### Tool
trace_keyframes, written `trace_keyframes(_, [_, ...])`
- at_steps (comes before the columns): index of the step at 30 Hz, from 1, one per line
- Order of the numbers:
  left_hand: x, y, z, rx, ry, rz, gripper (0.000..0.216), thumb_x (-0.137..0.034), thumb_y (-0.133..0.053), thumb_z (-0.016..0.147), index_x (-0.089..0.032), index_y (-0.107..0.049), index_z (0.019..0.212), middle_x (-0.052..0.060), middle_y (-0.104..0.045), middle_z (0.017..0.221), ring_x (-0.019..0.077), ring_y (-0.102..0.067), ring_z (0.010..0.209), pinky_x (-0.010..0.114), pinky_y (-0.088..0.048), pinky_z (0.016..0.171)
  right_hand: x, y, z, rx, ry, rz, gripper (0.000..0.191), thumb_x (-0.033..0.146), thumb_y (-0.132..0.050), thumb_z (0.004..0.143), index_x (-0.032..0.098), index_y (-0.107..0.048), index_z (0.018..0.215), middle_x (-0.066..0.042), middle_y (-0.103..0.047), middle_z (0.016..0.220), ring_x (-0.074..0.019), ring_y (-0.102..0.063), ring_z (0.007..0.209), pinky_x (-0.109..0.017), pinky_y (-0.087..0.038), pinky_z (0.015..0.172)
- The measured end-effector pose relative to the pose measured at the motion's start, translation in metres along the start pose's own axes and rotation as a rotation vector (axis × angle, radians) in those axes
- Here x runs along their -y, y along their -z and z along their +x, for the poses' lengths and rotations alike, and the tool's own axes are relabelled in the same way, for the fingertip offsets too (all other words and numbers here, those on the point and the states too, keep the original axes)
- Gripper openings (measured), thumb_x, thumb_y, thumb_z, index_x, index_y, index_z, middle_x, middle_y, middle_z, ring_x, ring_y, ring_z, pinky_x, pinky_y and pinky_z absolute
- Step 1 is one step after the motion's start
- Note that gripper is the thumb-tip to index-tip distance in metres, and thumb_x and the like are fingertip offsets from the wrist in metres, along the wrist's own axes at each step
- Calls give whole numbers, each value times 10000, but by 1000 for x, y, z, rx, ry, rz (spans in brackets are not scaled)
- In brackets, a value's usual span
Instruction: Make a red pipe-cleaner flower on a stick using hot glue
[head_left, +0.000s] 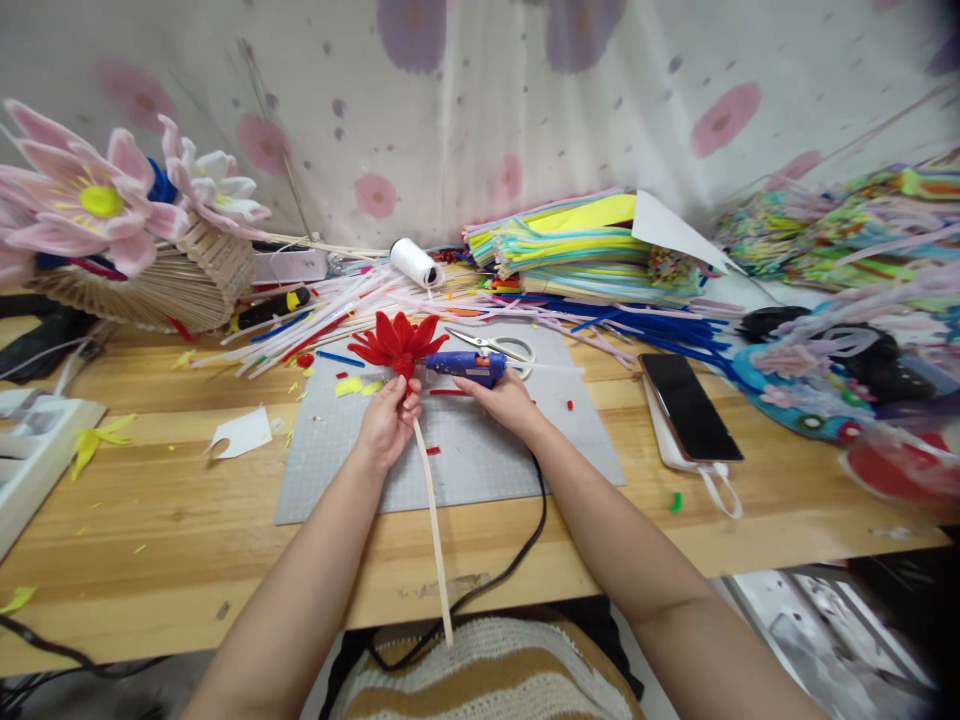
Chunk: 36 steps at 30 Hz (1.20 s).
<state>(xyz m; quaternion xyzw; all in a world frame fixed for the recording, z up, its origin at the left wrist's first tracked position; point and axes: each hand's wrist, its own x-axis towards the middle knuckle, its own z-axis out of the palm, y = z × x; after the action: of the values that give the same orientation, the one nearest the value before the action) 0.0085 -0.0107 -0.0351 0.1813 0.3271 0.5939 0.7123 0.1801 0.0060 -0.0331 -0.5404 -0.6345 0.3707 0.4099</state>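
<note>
My left hand point(391, 420) is closed around the base of a red pipe-cleaner flower point(396, 342), its petals spread upward. A pale stick point(432, 520) runs from under the flower down toward my lap. In my right hand point(501, 400) is a blue hot glue gun point(466, 366), its nozzle pointing left at the flower's base; whether it touches cannot be made out. A clear glue stick pokes out of the gun's rear. Scissors point(520, 350) with pale handles lie just behind the gun. Beneath everything is a grey cutting mat point(330, 480) with red and yellow scraps.
Pipe-cleaner bundles point(570, 250) and a white thread spool point(412, 262) line the back. A basket point(165, 285) with pink flowers stands left. A phone point(690, 405) lies right. The gun's black cord point(525, 545) loops down over the table edge.
</note>
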Motion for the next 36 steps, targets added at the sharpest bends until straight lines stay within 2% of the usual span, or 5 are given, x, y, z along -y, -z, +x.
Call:
trace_keyframes(14, [-4,-5,-4,1,48,-63,49,-110,-515,788,-95,-553,761,10,-513,670,-3,-339,437,83,-266,355,2,4,0,-29,-66,46,374,529,-601,645,176,-641,762,-6,-585,574,-159,-559,617,-269,-434,581])
trace_keyframes(22, [-13,-1,-3,23,57,-200,154,-92,-452,826,-104,-580,910,6,-489,669,1,-350,440,78,-282,355,-10,55,8,-203,-140,204,403,556,-590,636,153,-588,621,35,-453,414,-78,-390,376,-232,-344,424])
trace_keyframes(28, [-24,0,-4,30,21,-257,198,-96,-381,863,-101,-570,924,5,-473,667,2,-349,443,74,-282,355,-43,94,16,-477,-256,-242,458,536,-596,632,127,-651,833,-72,-639,685,-179,-574,612,-307,-442,616])
trace_keyframes(31, [-26,0,-4,17,18,-258,188,-94,-394,858,-110,-570,920,2,-468,668,2,-348,444,72,-280,356,-53,100,19,-452,-266,-451,514,540,-575,655,126,-644,952,-138,-657,915,-253,-594,888,-359,-430,775])
trace_keyframes(36, [-24,-1,-4,25,18,-246,173,-96,-406,852,-104,-572,900,7,-472,679,1,-343,445,76,-280,359,-55,99,20,-353,-328,-617,564,592,-508,683,142,-620,1004,-158,-638,981,-285,-573,956,-389,-417,794])
